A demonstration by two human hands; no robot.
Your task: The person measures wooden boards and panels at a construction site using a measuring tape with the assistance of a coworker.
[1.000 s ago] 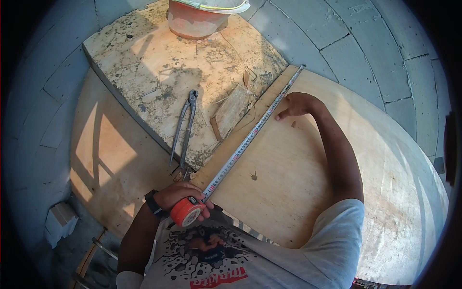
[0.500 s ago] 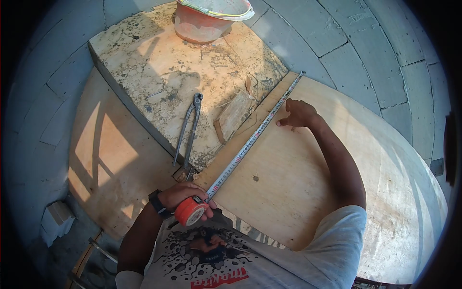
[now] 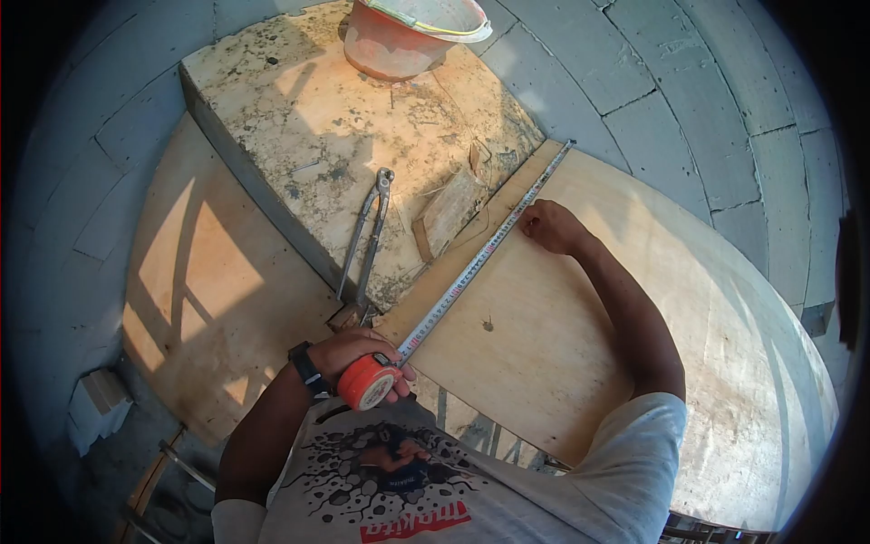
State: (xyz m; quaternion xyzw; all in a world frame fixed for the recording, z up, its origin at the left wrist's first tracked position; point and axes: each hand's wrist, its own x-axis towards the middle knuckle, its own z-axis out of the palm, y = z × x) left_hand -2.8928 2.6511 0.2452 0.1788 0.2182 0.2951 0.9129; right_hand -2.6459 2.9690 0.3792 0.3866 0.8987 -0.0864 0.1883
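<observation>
My left hand [image 3: 358, 349], with a dark watch on the wrist, is closed around the orange-red case of a tape measure [image 3: 367, 381]. From it the blade [image 3: 467, 281] runs out diagonally across the plywood sheet [image 3: 580, 344], ending near the sheet's far edge. Beside the blade, toward its far end, is my right hand [image 3: 551, 227], fingers curled in; whether anything is in them is hidden. A pair of pincers [image 3: 370, 231] lies on the stained raised board to the left of the blade.
The stained raised board [image 3: 263, 118] carries an orange bucket [image 3: 403, 45] at the back and a wood offcut [image 3: 444, 213]. Another plywood piece [image 3: 195, 299] lies lower left. Grey block walls [image 3: 671, 100] curve around. Pale blocks [image 3: 98, 408] stand at lower left.
My right hand has drawn slightly down the blade toward me, and its spread fingers have curled in. The tape measure stays extended in my left hand. The view has shifted slightly.
</observation>
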